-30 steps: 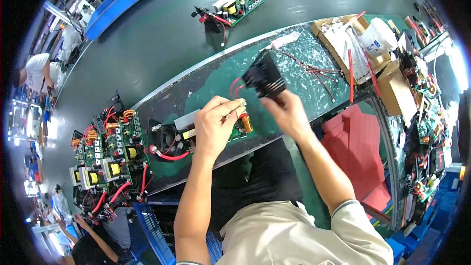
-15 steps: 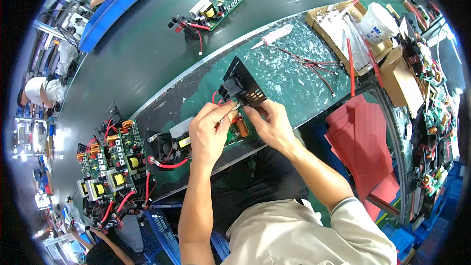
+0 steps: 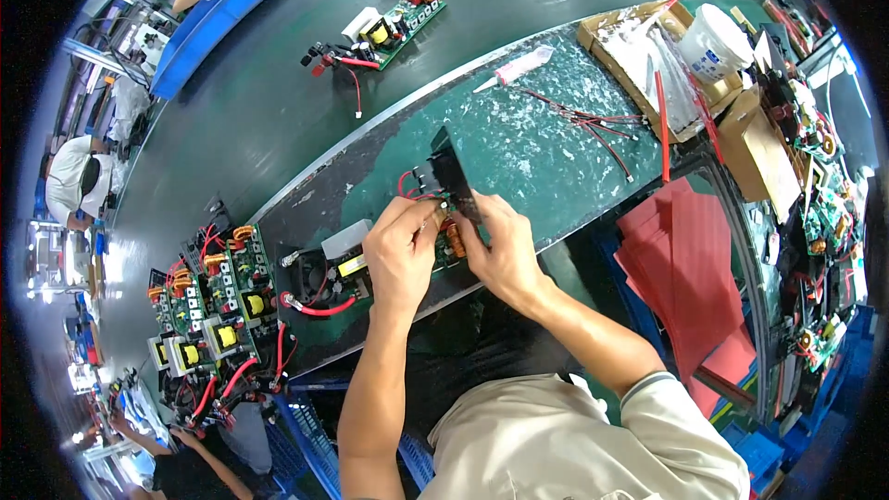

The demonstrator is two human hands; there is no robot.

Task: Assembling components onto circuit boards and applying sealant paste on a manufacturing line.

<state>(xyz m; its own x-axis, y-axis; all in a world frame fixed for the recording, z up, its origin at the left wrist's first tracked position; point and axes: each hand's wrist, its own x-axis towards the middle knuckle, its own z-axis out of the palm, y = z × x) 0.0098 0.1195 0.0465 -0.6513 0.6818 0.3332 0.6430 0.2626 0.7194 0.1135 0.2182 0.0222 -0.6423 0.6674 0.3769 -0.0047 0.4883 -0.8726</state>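
My right hand (image 3: 507,245) grips the lower edge of a black end panel (image 3: 451,169), which stands on edge with a black socket and red wires on its left side. Close against it, my left hand (image 3: 400,245) is closed in a pinch; what sits between the fingertips is too small to make out. Partly hidden under both hands lies a circuit board with a copper-wound coil (image 3: 455,239). At its left end are a white block (image 3: 346,239), a black fan (image 3: 310,275) and a thick red cable (image 3: 326,309).
Several assembled boards (image 3: 222,292) crowd the left. Another board (image 3: 394,30) lies on the dark belt beyond the bench. A glue tube (image 3: 515,68), thin wires (image 3: 588,118) and a cardboard tray (image 3: 648,74) lie right; red sheets (image 3: 681,278) are stacked below. Other people work at left.
The black panel has turned more edge-on and dropped slightly, my right hand moving a little left with it. On the belt, the far board has shifted left.
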